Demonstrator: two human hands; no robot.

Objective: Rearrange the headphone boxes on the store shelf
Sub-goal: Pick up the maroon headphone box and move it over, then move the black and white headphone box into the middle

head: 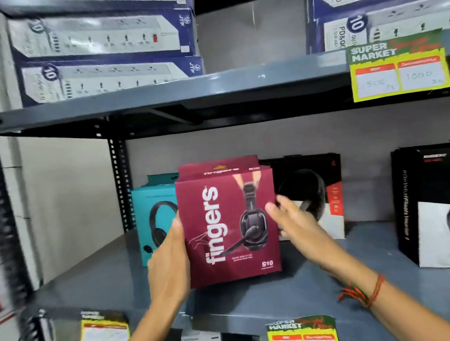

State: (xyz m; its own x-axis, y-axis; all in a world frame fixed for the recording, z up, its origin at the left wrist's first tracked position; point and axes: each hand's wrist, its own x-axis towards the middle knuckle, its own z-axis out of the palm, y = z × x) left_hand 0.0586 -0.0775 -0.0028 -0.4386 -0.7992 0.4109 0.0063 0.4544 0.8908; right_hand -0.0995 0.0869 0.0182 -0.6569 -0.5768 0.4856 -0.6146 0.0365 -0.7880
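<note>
A maroon "fingers" headphone box (pixel 228 226) is held just above the grey middle shelf (pixel 287 295), turned on its side. My left hand (pixel 168 264) grips its left edge. My right hand (pixel 289 216) touches its right edge with fingers spread. Behind it stands a second maroon box (pixel 218 165), mostly hidden. A teal headphone box (pixel 154 218) stands to the left, a black-and-white box with a red stripe (pixel 319 192) to the right, and a tall black box (pixel 429 204) at the far right.
The upper shelf (pixel 190 92) carries stacks of blue-and-white power strip boxes (pixel 99 42). Yellow-green price tags hang at the upper shelf's right end (pixel 399 70) and along the middle shelf's front edge (pixel 104 330). A perforated upright post (pixel 120 184) stands behind the teal box.
</note>
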